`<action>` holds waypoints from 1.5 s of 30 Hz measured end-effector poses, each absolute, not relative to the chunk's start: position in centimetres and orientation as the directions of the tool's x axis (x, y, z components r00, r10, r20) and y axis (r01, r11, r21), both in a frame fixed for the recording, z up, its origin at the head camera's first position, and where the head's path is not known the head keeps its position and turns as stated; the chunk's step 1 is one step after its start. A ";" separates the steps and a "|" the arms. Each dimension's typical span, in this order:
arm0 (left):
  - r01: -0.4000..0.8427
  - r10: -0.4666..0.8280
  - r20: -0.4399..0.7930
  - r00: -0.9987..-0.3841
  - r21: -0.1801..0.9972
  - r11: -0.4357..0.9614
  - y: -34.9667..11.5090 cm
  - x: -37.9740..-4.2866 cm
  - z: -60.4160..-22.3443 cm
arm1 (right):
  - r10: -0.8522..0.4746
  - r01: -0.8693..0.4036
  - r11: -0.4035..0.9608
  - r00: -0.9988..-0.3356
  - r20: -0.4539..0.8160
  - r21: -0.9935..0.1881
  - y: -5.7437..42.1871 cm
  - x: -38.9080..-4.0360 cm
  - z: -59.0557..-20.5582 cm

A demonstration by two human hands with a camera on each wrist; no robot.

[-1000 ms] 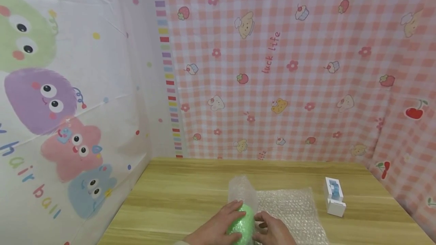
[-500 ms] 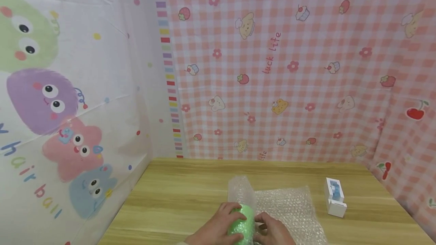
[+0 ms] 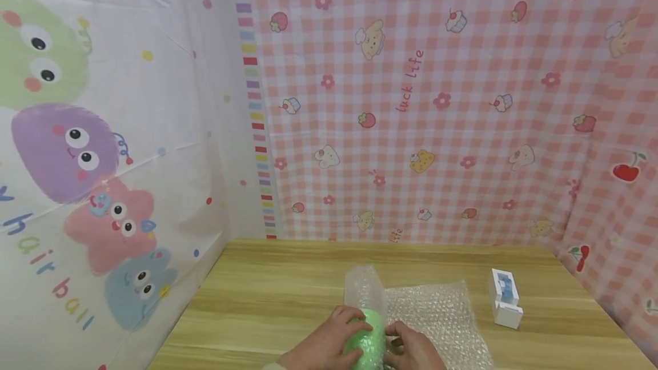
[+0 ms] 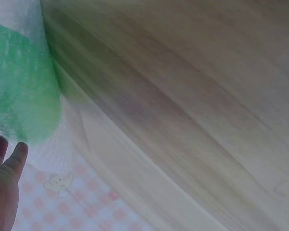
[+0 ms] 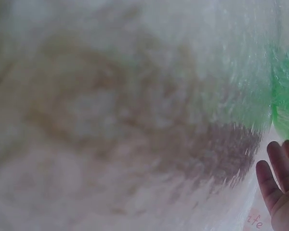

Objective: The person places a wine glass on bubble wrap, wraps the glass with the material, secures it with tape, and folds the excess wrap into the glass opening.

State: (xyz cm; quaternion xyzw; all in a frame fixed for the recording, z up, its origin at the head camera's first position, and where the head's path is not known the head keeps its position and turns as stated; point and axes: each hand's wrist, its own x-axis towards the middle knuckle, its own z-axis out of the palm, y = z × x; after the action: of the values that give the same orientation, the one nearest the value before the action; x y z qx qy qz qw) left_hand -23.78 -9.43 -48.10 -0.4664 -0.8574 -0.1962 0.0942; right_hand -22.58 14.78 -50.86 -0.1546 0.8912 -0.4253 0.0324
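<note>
A green cylindrical object (image 3: 374, 342), wrapped in clear bubble wrap (image 3: 432, 313), lies near the table's front edge in the head view. My left hand (image 3: 329, 340) grips it from the left, fingers bent over its top. My right hand (image 3: 416, 352) has bent fingers at its right side, holding the wrap there. An empty end of the wrap sticks out beyond the object, and a flat sheet spreads to the right. The left wrist view shows the green object (image 4: 26, 91) above my left fingertips (image 4: 20, 150). In the right wrist view, the blurred sheet (image 5: 111, 120) covers most of the frame.
A white tape dispenser (image 3: 506, 304) with a blue core stands at the right of the wooden table (image 3: 288, 267). A pink checked cloth (image 3: 411, 130) hangs behind the table, and a white printed cloth (image 3: 169, 101) hangs at the left.
My left fingers have shifted slightly lower and bend more over the green object. The far right corner of the flat bubble wrap has moved slightly left.
</note>
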 end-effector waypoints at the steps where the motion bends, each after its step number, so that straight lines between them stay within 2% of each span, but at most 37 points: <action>1: 0.840 0.763 0.350 -0.543 0.242 0.486 -9.5 -23.8 -48.2 | -0.300 -0.256 0.597 -0.950 0.084 -0.760 14.8 -22.5 -50.9; 6: 0.852 0.766 0.375 -0.523 0.233 0.468 -9.7 -24.0 -48.4 | -0.298 -0.298 0.626 -0.945 0.132 -0.721 14.8 -22.4 -50.8; 15: 0.870 0.769 0.407 -0.493 0.259 0.420 -9.8 -23.9 -48.5 | -0.309 -0.247 0.554 -0.948 0.079 -0.795 15.1 -22.5 -51.5; 21: 0.880 0.762 0.441 -0.474 0.261 0.396 -9.7 -24.0 -48.7 | -0.328 -0.287 0.557 -0.938 0.111 -0.779 15.4 -22.7 -51.5; 28: 0.883 0.785 0.412 -0.462 0.293 0.367 -9.3 -24.0 -48.5 | -0.338 -0.223 0.531 -0.940 0.037 -0.818 15.7 -23.0 -51.2; 35: 0.871 0.791 0.382 -0.479 0.320 0.373 -9.1 -24.0 -48.2 | -0.355 -0.288 0.516 -0.929 0.105 -0.807 15.7 -22.8 -51.5; 45: 0.834 0.779 0.343 -0.525 0.389 0.391 -9.3 -24.1 -48.1 | -0.367 -0.275 0.456 -0.925 0.102 -0.847 15.4 -22.7 -51.8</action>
State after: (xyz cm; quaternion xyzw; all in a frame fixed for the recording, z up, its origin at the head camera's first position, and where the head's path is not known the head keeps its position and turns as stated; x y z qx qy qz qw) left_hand -24.07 -9.33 -48.07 -0.4847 -0.8323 -0.2640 0.0522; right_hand -22.73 15.37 -51.79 -0.1884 0.8518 -0.4865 0.0475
